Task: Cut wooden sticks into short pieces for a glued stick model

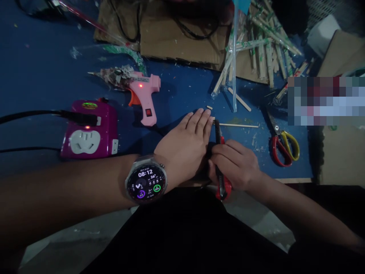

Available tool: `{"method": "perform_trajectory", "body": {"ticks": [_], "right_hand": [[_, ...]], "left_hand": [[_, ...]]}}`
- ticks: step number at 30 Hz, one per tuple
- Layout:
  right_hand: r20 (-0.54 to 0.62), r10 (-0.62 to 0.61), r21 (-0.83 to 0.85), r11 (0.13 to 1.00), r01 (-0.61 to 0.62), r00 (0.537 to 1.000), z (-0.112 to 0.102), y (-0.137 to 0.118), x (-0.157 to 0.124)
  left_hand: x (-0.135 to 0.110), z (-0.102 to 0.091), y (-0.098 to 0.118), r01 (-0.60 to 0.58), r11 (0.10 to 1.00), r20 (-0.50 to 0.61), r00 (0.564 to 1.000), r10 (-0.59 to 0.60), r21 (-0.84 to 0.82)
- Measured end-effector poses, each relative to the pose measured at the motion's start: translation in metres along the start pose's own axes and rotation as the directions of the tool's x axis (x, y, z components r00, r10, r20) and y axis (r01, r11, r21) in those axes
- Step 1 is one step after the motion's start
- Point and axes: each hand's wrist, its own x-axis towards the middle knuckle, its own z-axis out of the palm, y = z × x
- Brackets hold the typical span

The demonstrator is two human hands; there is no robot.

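Observation:
My left hand lies flat on the blue table, fingers together and stretched out, pressing down on the near end of a thin wooden stick. A smartwatch sits on that wrist. My right hand is closed round a red-handled cutter, its dark blade end pointing away from me and meeting the stick right beside my left fingertips. A short cut piece of stick lies just beyond my left fingers.
A pink glue gun with a lit red light stands left of centre. A magenta power strip with a black plug sits at the left. Red and yellow scissors lie at the right. Cardboard and wrapped chopsticks fill the back.

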Motion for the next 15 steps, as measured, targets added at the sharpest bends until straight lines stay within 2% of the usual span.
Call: {"method": "perform_trajectory", "body": {"ticks": [4,15], "right_hand": [[0.002,-0.013,-0.023,1.000,0.013,1.000,0.0009,-0.0012,-0.0007],[-0.026,-0.016,-0.005,1.000,0.016,1.000,0.0014,0.0009,0.0016]], "left_hand": [[-0.0012,0.0004,-0.0003,0.001,1.000,-0.041,0.999,-0.002,-0.025],[-0.0010,-0.0011,0.0002,0.005,1.000,-0.005,1.000,-0.005,-0.021]]}}
